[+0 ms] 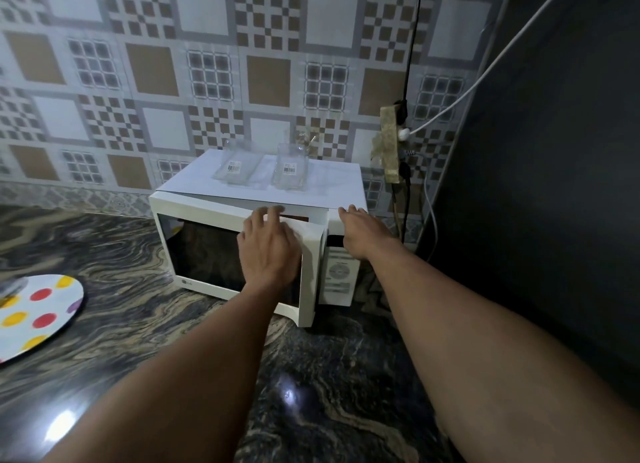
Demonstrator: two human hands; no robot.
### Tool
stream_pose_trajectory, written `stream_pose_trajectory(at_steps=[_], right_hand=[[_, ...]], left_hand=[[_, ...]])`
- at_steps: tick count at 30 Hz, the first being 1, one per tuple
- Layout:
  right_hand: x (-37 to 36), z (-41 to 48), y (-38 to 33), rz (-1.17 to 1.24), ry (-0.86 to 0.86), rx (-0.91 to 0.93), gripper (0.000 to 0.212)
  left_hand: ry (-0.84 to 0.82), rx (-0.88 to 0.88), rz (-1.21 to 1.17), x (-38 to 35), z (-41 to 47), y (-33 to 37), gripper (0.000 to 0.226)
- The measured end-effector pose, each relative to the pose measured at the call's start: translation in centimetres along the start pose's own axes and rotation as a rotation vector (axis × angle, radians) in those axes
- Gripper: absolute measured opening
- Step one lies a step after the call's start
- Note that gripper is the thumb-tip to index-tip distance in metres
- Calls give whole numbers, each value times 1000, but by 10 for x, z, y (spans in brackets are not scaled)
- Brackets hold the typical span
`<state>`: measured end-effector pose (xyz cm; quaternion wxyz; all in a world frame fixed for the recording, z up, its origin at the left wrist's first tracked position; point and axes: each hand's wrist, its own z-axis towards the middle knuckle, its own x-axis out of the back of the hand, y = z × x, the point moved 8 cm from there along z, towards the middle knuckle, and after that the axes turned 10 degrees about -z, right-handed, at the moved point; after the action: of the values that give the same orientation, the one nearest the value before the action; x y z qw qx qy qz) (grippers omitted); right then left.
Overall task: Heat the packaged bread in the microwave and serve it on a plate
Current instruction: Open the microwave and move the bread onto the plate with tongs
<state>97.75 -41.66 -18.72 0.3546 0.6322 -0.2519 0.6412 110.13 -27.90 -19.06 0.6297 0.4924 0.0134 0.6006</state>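
A white microwave (194, 185) stands on the marbled counter against the tiled wall. Its door (207, 216) is slightly ajar, with a narrow gap along the top right. My left hand (268, 251) lies flat on the right part of the door, fingers spread and reaching its top edge. My right hand (360, 230) rests on the microwave's top right corner, above the control panel (337, 275). A white plate with red, yellow and purple dots (34, 320) lies at the far left of the counter. I see no bread; the dark door window hides the inside.
Two clear glass containers (239, 168) (291, 171) with barcode labels sit on top of the microwave. A taped power strip (389, 144) with cables hangs right of it. A tall dark surface (554, 185) walls off the right side. A blurred grey thing (12, 286) touches the plate's far edge.
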Motion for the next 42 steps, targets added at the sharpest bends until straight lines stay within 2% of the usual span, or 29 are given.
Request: stream_pose_trajectory(at_steps=[3,5,8,12,16,22,28,32,36,38,42], right_hand=[[2,-1,-1,-9,-12,0,67],[3,0,-1,-7,-11,-4,63],[4,0,-3,9,-8,-8,52],[11,-1,-16,3,-8,13,34],[15,1,-35,11,-9,36,34],[19,0,-66,83,-18,86,31],[36,-6,-144,266,9,310,40],[47,-11,-205,325,-56,456,49],[39,-14,-256,300,-152,598,44],[40,-17,-271,296,-149,634,43],[44,-28,-293,179,-126,710,48]], left_hand=[[-215,-11,53,-18,1,-5,49],[-255,-7,68,-19,-1,-9,52],[-232,-1,67,-9,-5,-14,51],[-119,-28,22,19,-13,-13,44],[-52,6,-51,47,-20,-16,35],[-84,57,2,79,-31,-27,40],[-111,121,72,112,-44,-44,39],[-132,159,135,139,-54,-59,45],[-143,193,175,168,-65,-74,43],[-151,217,176,180,-69,-80,50],[-177,242,229,200,-76,-90,45]])
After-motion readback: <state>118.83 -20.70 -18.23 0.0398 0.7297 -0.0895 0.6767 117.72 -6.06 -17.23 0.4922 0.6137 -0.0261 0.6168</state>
